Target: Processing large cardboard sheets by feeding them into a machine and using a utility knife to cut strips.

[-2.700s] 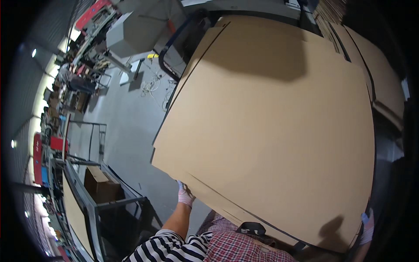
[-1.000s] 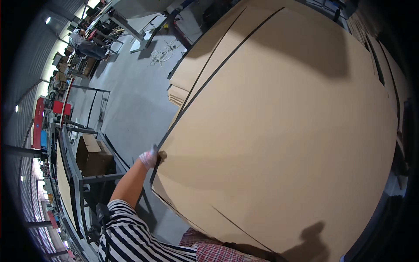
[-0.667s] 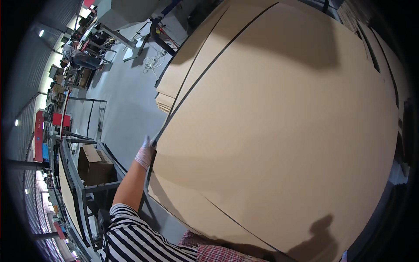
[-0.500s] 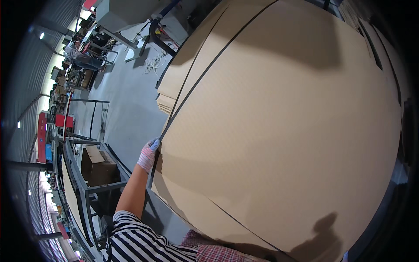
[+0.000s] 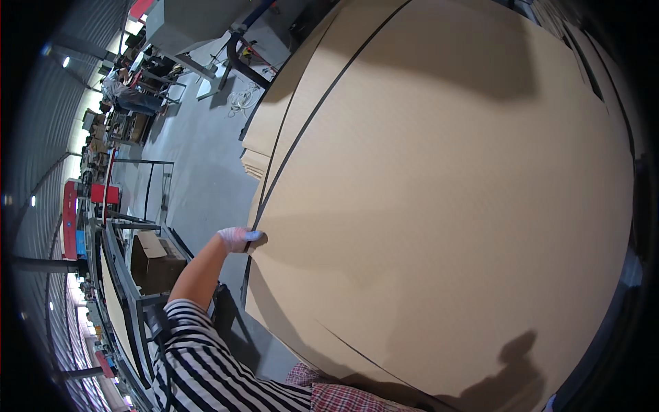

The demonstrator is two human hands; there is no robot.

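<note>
A wide stack of tan cardboard sheets [image 5: 439, 206] fills the middle and right of the head view. A long black strap [image 5: 322, 103] runs across its top from the far edge down to the stack's left edge. There my left hand [image 5: 241, 239], in a pale glove with bluish fingertips, is closed around the strap, fingers lying over the top sheet's edge. A thinner dark strap [image 5: 287, 110] runs beside it. Near my body a dark line [image 5: 371, 360] crosses the cardboard; whether it is a strap or a slit is unclear. My right hand does not show.
To the left, an open cardboard box [image 5: 156, 259] sits in a grey metal frame [image 5: 168, 295]. A grey machine [image 5: 189, 27] and coiled white cable [image 5: 240, 101] are beyond the stack on the grey floor [image 5: 206, 172]. Another person [image 5: 130, 96] is at the far left.
My left hand has turned from pointing upward to pointing right, moving slightly down over the cardboard edge. The strap has shifted left in view. My left elbow has swung outward.
</note>
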